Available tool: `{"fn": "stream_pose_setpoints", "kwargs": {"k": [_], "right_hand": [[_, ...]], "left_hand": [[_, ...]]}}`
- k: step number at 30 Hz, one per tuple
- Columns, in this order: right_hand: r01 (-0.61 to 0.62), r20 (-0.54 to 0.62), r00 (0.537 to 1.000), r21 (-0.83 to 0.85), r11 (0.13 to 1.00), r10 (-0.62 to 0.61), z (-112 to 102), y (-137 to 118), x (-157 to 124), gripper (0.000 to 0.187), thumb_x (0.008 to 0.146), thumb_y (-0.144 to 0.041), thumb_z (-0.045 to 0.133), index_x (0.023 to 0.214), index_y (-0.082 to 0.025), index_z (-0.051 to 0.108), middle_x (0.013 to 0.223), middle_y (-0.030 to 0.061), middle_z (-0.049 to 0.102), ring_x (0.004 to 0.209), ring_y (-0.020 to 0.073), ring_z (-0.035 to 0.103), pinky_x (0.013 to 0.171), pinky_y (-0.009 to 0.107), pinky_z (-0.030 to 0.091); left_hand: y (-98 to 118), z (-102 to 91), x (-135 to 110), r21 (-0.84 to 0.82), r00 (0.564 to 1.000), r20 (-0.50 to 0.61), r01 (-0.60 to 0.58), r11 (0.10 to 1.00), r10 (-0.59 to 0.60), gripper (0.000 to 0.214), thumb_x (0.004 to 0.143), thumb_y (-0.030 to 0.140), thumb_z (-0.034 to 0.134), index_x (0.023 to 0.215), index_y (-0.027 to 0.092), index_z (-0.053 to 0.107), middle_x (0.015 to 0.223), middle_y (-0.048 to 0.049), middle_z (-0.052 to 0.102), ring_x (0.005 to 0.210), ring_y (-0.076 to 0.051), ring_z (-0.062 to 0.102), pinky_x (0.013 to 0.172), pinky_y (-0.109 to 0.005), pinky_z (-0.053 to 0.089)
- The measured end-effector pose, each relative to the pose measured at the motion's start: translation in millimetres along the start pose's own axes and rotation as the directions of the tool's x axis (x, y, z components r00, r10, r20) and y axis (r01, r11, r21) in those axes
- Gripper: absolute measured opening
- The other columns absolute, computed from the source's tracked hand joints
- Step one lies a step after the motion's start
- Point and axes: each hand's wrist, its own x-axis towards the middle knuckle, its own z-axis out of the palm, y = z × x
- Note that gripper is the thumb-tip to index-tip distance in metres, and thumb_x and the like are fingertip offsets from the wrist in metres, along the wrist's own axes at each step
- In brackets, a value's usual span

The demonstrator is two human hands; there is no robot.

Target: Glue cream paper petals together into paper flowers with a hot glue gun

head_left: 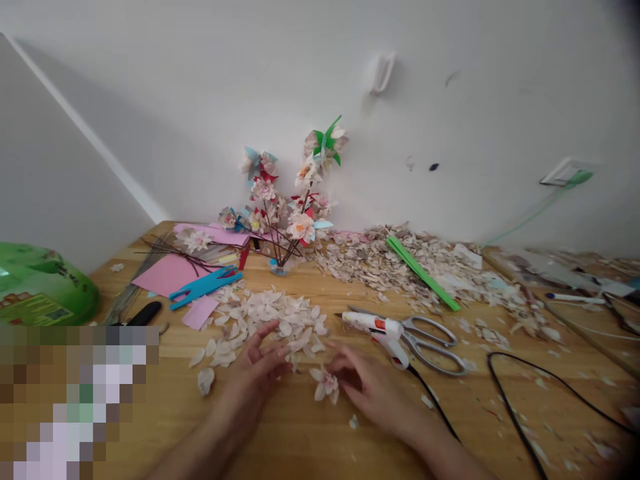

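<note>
My left hand [257,373] hovers at the near edge of a loose pile of pale petals [273,310], its fingers apart and nothing plainly in them. Some of its fingertips touch or overhang the petals; I cannot tell which. My right hand [367,383] has its curled fingers and thumb at the right side of a small petal flower [326,385], pale with a pinkish centre, and grips its edge. A single curled petal [205,381] lies left of my left hand. Just beyond my right hand rest a white glue gun [383,328] and grey-handled scissors [435,347].
Finished flowers on twigs [303,227] stand against the wall. A large heap of dried petals [365,260] carries a green strip [423,273]. Blue strips [205,287] and pink paper [167,275] lie left. A black cord [515,413] crosses the right; a green package [45,287] sits far left.
</note>
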Motion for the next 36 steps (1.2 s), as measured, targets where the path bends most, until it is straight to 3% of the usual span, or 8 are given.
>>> {"fn": "stream_pose_setpoints", "kwargs": {"k": [2,4,7,14,19,25,31,36], "right_hand": [[-0.095,-0.094,0.988,0.277,0.956,0.125,7.6,3.8,1.0,0.052,0.074,-0.012,0.056,0.123,-0.026,0.045,0.086,0.0021,0.07,0.085,0.0205,0.065,0.08,0.038,0.049],[-0.128,-0.155,0.959,0.504,0.854,0.236,15.4,6.0,2.6,0.05,0.071,-0.019,0.064,0.116,-0.027,0.046,0.079,-0.0008,0.068,0.077,0.0186,0.066,0.073,0.034,0.051],[-0.1,-0.208,0.931,0.646,0.757,0.3,23.3,7.1,5.8,0.056,0.062,-0.025,0.074,0.11,-0.028,0.046,0.071,-0.0044,0.066,0.068,0.0172,0.066,0.066,0.031,0.052],[-0.141,-0.231,0.907,0.619,0.773,0.351,27.9,7.4,9.3,0.058,0.058,-0.045,0.075,0.107,-0.027,0.047,0.071,-0.0013,0.067,0.066,0.0217,0.067,0.062,0.036,0.053],[-0.157,-0.178,0.905,0.704,0.692,0.386,30.7,5.3,9.4,0.06,0.056,-0.039,0.079,0.104,-0.028,0.045,0.072,-0.0017,0.069,0.071,0.0216,0.068,0.069,0.037,0.053],[-0.133,-0.232,0.905,0.644,0.754,0.357,31.1,0.9,9.6,0.057,0.058,-0.039,0.078,0.104,-0.028,0.046,0.071,-0.0011,0.067,0.07,0.0235,0.068,0.067,0.039,0.055],[-0.106,-0.211,0.92,0.677,0.728,0.33,32.4,-3.1,12.3,0.057,0.058,-0.035,0.078,0.102,-0.028,0.043,0.068,-0.0042,0.064,0.068,0.0212,0.066,0.069,0.037,0.054],[-0.071,-0.286,0.908,0.615,0.786,0.305,31.5,-9.7,10.5,0.05,0.061,-0.024,0.073,0.102,-0.027,0.043,0.066,-0.0052,0.062,0.067,0.0186,0.064,0.072,0.034,0.051]], "left_hand": [[0.7,0.9,-0.9,0.005,1.0,-0.009,0.012,1.0,-0.012,0.065,0.056,0.026,0.079,0.115,0.018,0.051,0.073,-0.002,0.067,0.07,-0.016,0.063,0.065,-0.028,0.047],[1.9,2.3,-2.1,0.006,0.999,-0.022,0.028,1.0,-0.028,0.065,0.056,0.026,0.079,0.114,0.018,0.052,0.073,-0.0011,0.066,0.07,-0.016,0.062,0.066,-0.028,0.047],[2.8,5.3,-4.0,0.011,0.997,-0.035,0.065,0.998,-0.065,0.063,0.056,0.026,0.079,0.113,0.018,0.053,0.074,-0.0018,0.067,0.069,-0.015,0.062,0.065,-0.026,0.046],[-5.6,12.2,-6.1,0.038,0.979,-0.002,0.203,0.978,-0.203,0.061,0.054,0.022,0.08,0.109,0.017,0.054,0.073,-0.0027,0.069,0.064,-0.014,0.062,0.063,-0.024,0.045],[-12.5,12.0,-5.0,0.07,0.963,0.003,0.269,0.961,-0.27,0.055,0.056,0.021,0.079,0.105,0.018,0.054,0.074,-0.0017,0.067,0.062,-0.012,0.06,0.062,-0.025,0.045],[-14.2,10.9,-4.6,0.076,0.96,0.01,0.277,0.958,-0.279,0.055,0.056,0.023,0.079,0.104,0.017,0.055,0.077,-0.0027,0.067,0.064,-0.012,0.06,0.063,-0.024,0.045],[-9.0,12.9,-7.1,0.036,0.958,0.013,0.286,0.958,-0.286,0.051,0.058,0.019,0.077,0.103,0.018,0.055,0.076,-0.0008,0.066,0.064,-0.011,0.06,0.066,-0.024,0.046],[-10.0,12.4,-7.6,0.045,0.957,0.022,0.287,0.957,-0.288,0.052,0.058,0.019,0.077,0.104,0.016,0.053,0.075,-0.0014,0.066,0.065,-0.011,0.06,0.064,-0.024,0.047]]}}
